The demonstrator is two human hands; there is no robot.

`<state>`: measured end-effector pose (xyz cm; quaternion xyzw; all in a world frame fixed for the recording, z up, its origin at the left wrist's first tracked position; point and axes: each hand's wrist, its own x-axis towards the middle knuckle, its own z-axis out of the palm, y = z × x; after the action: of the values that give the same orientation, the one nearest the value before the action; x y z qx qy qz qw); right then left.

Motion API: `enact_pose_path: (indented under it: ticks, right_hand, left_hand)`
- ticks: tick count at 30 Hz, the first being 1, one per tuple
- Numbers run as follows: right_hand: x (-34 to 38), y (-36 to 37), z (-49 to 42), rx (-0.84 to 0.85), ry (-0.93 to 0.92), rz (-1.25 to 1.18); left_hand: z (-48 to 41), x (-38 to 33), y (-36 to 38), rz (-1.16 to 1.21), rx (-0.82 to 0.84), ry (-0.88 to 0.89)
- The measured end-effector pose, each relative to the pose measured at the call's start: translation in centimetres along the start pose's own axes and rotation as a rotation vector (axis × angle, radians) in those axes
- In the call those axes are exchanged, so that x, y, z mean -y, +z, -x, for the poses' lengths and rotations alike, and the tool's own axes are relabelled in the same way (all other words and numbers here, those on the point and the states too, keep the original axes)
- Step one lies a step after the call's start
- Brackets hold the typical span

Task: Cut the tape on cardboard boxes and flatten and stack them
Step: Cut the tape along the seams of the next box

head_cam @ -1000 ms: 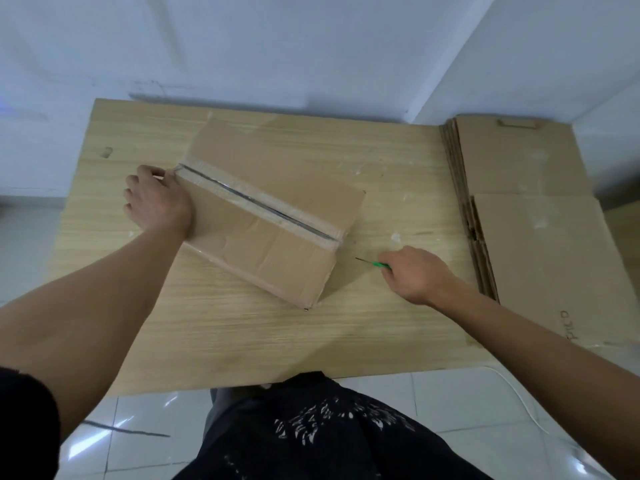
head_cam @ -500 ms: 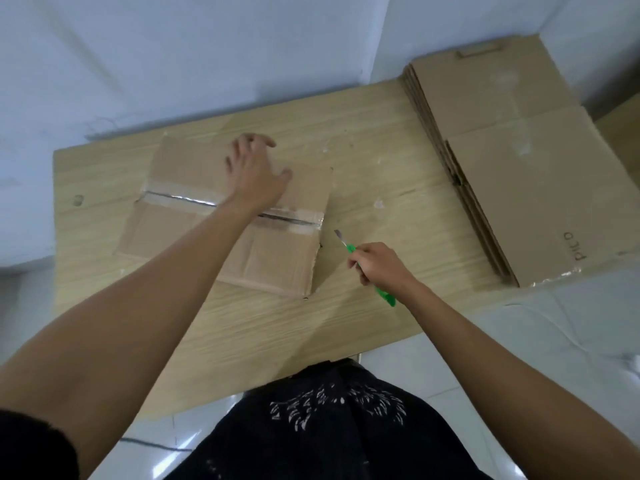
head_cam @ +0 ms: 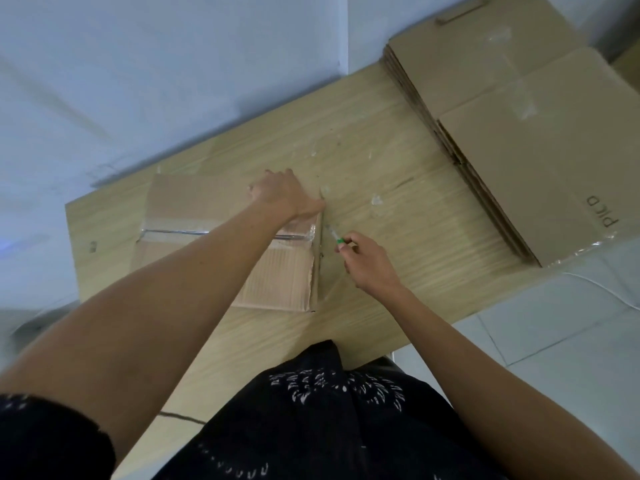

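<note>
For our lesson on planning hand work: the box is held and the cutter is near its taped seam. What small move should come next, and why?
Probably slide the cutter blade into the tape at the box edge: left hand steadies it, right hand has the tip just beside it.

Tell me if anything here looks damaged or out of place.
The near flap of the box looks stripped, its ribbed corrugation showing. Pale smears dot the table, and tape scraps cling to the flattened stack. Nothing else stands out.
</note>
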<state>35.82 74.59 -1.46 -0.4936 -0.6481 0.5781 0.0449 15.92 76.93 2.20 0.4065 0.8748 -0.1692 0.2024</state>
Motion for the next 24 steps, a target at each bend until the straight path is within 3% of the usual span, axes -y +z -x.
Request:
enact_pose_path:
  ticks: [6, 15, 24]
  right_hand:
    - [1.2, 0.3, -0.9, 0.035, -0.072, 0.072]
    - [1.5, 0.1, -1.2, 0.042, -0.088, 0.072]
    - [1.7, 1.0, -1.2, 0.053, -0.078, 0.096]
  left_hand:
    - [0.7, -0.8, -0.1, -0.098, -0.103, 0.083]
    - [0.6, -0.9, -1.4, -0.276, -0.073, 0.173]
    - [0.7, -0.8, -0.9, -0.208, -0.101, 0.151]
